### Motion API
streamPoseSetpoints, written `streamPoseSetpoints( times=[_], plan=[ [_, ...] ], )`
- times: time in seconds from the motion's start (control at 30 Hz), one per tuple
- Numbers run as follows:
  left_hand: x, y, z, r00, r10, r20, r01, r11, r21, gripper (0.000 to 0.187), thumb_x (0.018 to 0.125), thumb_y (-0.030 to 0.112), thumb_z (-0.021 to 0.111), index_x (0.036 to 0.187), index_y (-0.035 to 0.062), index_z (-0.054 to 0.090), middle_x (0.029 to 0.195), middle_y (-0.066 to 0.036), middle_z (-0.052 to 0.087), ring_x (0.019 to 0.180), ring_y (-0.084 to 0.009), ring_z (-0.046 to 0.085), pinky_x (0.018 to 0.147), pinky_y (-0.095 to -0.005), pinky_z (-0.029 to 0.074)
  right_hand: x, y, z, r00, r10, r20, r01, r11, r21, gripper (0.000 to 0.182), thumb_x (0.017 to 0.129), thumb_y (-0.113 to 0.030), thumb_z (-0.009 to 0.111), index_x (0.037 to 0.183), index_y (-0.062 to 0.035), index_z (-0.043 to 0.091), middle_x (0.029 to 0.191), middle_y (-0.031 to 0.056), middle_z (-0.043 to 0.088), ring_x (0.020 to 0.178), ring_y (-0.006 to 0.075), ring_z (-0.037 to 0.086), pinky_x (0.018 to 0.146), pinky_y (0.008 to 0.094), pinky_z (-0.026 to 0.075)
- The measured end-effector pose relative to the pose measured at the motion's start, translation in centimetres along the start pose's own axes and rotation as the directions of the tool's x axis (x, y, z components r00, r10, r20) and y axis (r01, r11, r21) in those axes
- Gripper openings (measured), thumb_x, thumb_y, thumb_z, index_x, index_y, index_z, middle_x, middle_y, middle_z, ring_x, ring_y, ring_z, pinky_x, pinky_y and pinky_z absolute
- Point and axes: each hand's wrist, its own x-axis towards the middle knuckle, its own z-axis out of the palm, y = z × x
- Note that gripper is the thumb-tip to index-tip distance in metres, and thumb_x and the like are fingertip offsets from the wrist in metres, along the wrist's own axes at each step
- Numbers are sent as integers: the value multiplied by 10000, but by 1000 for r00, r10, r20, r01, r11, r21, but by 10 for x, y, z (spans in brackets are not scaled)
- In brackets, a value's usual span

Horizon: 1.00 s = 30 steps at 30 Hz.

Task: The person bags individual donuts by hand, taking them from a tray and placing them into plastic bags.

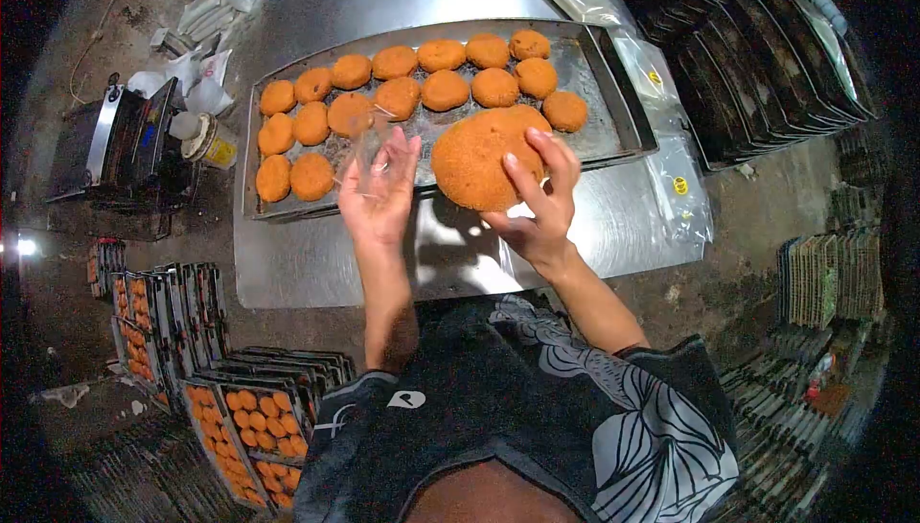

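Note:
My right hand (544,202) grips a large orange-brown bun (474,161), thumb beneath it and fingers across its right side. The bun is held up over the front edge of a metal tray (628,106). To its left, my left hand (381,187) is palm up with a clear plastic bag (364,149) held at its fingers. Bag and bun are apart. Rows of similar round buns (444,91) lie in the tray behind both hands.
The tray rests on a shiny metal table (297,269). Clear bags (678,187) lie at the table's right side. Stacked dark trays (757,72) stand at the upper right. Racks of buns (259,422) are at the lower left. A black machine (115,154) stands far left.

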Motion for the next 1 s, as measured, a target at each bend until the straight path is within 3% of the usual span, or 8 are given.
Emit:
streamPoseSetpoints(
  times=[0.17,0.37,0.57,0.63,0.7,0.73,0.9,1.0],
  plan=[
    [-5,-50,-6,960,194,201,-265,859,438,354,838,194,371,1088,-57,380,1135,-195,444,1065,-316,433,938,-434,329,30,5,17,929,-349,122,365,918,-155,351,618,-191,617,954,-98,584,1053,83,509,963,270,444,793,386,393],
    [13,-62,-41,910,309,277,-411,590,695,392,858,244,349,1182,25,374,1187,-138,427,1094,-233,413,931,-339,328,-22,4,33,990,-15,143,36,989,-144,348,589,-180,638,916,-75,588,1006,91,547,831,245,508,670,330,435],
    [5,-59,-56,991,-18,-130,98,758,645,515,807,404,385,1175,43,374,1079,-117,471,972,-227,492,817,-374,412,-24,20,36,972,47,228,-71,993,95,436,664,-188,624,1032,4,490,958,168,519,848,302,506,710,354,439],
    [3,-60,-74,971,19,-237,171,636,752,479,798,406,431,1115,46,433,987,-98,515,857,-198,536,738,-345,454,-34,12,28,818,571,66,-573,802,167,442,686,-205,615,1049,7,479,936,186,506,891,313,490,758,362,419],
    [20,-43,-147,955,-192,-228,290,421,860,393,785,353,514,1033,48,499,898,-74,545,809,-178,549,687,-320,473,-40,59,27,843,450,293,-415,892,-176,345,707,-197,609,983,-5,536,859,166,545,828,247,533,623,326,454],
    [11,-54,-142,961,-205,-187,236,248,940,335,773,294,552,988,40,516,871,-62,547,796,-169,546,676,-313,472,-26,71,19,623,675,395,-745,665,40,197,721,-172,594,824,-4,601,716,131,592,664,203,575,544,300,451],
    [-1,-91,-190,647,-638,418,-740,-394,545,234,656,58,618,866,6,527,752,-98,532,740,-236,518,668,-320,430,103,103,30,882,471,29,-460,872,-165,228,739,-182,577,869,3,608,734,147,611,630,221,587,572,316,452],
    [25,-80,-241,571,-742,351,-820,-529,216,121,667,114,569,737,17,551,713,-117,527,762,-273,510,668,-352,415,84,97,42,966,77,248,-81,997,6,372,727,-228,587,1028,-17,523,956,173,563,843,255,557,727,324,431]
  ],
)
